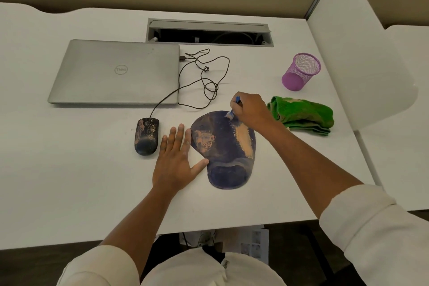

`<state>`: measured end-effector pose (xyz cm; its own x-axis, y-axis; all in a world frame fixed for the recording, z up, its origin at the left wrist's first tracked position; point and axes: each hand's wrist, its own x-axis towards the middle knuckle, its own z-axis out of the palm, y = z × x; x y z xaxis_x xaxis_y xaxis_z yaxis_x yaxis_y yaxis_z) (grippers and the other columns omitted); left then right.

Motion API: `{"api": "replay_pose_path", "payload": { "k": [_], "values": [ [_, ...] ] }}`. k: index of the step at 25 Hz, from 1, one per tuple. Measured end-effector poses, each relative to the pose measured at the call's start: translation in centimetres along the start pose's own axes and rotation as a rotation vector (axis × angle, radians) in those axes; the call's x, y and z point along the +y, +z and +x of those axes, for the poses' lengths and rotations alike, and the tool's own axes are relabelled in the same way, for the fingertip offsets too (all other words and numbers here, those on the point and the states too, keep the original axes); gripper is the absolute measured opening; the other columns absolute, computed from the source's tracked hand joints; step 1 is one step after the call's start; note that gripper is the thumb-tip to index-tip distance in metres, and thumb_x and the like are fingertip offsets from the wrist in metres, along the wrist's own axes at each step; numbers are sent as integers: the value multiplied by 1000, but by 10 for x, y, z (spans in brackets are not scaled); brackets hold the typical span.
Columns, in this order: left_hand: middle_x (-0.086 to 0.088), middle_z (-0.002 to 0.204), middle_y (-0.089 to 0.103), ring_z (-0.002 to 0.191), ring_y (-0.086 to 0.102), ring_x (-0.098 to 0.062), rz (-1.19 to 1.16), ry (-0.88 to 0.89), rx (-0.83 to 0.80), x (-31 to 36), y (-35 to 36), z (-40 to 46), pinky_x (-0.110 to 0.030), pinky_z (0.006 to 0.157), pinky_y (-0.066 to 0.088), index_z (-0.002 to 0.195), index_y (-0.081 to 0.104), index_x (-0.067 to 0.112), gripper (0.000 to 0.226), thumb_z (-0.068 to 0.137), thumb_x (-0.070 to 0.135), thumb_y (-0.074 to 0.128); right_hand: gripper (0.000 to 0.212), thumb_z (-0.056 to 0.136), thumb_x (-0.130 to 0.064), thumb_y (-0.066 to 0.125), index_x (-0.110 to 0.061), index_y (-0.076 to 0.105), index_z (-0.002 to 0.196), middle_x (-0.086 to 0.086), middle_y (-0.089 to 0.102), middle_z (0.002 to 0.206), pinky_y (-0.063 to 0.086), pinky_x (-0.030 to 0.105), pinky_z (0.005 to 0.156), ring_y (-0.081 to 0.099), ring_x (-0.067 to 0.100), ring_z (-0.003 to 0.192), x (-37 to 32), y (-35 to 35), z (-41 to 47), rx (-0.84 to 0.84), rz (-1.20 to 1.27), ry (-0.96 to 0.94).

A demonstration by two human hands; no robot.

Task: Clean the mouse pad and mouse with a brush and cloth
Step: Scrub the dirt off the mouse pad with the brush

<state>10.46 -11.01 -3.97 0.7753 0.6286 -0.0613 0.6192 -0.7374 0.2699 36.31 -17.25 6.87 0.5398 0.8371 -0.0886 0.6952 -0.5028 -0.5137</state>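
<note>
- A dark blue mouse pad lies flat on the white desk, smeared with tan dust.
- It looks thin, soft and light, likely to slide when brushed; best steadied by pressing at its edge.
- Its long axis runs from the person toward the far edge, wrist rest nearest them.
- The left hand lies flat, fingers straight, touching the pad's left edge.
- The right hand grips a small blue brush, bristles on the pad's far edge.
- A dusty mouse sits left; a green cloth right.
</note>
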Motion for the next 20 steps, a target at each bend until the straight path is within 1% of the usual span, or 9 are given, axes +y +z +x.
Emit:
{"api": "replay_pose_path", "payload": {
  "k": [4, 6, 9, 11, 14, 18, 20],
  "values": [
    [-2, 171, -15, 156, -20, -20, 13, -3, 0, 0, 1, 0, -44, 128, -3, 163, -7, 21, 105, 86, 89, 18, 22, 92, -15, 48, -2, 67, 92, 15, 69, 85, 51, 41, 69, 65, 32, 80, 5, 2, -2, -97, -110, 38],
    [-2, 171, -14, 156, -19, -20, 8, -2, 4, 0, 1, 0, -44, 128, -3, 163, -6, 21, 105, 86, 89, 18, 22, 92, -16, 49, -3, 66, 91, 14, 69, 84, 51, 41, 69, 64, 31, 79, 6, -1, 0, -72, -88, 28],
    [-2, 171, -15, 156, -20, -20, 14, -7, -4, 1, 0, -1, -44, 128, -3, 163, -7, 22, 106, 85, 90, 15, 19, 94, -18, 51, -7, 66, 95, 8, 67, 82, 48, 35, 66, 61, 26, 75, 1, -2, -1, -2, -18, 24],
    [-1, 170, -17, 155, -22, -20, 21, -12, -14, 1, -1, -1, -44, 128, -3, 163, -9, 22, 106, 84, 90, 13, 18, 94, -16, 51, -7, 66, 96, 9, 67, 81, 47, 35, 66, 61, 26, 75, 1, 2, -4, -45, -30, 19],
    [-1, 170, -17, 155, -21, -20, 16, -10, -10, 2, -1, -1, -44, 128, -3, 163, -8, 22, 106, 84, 90, 13, 16, 91, -16, 51, -10, 65, 92, 7, 67, 81, 48, 36, 66, 62, 27, 77, 7, 1, -8, -124, -116, 21],
    [-3, 171, -13, 156, -18, -22, -11, -7, 2, 3, -3, -1, -45, 128, -1, 164, -3, 21, 106, 85, 89, 18, 20, 97, -23, 49, -11, 65, 98, 9, 68, 86, 52, 39, 70, 63, 26, 78, 5, -5, -5, -21, -62, 36],
    [-3, 171, -11, 156, -17, -22, -14, -6, 3, 3, -3, -2, -45, 128, -1, 164, -2, 20, 106, 86, 88, 19, 22, 98, -21, 48, -9, 66, 99, 10, 69, 87, 53, 41, 72, 63, 27, 81, 4, -2, -8, -38, -51, 44]
  ]
}}
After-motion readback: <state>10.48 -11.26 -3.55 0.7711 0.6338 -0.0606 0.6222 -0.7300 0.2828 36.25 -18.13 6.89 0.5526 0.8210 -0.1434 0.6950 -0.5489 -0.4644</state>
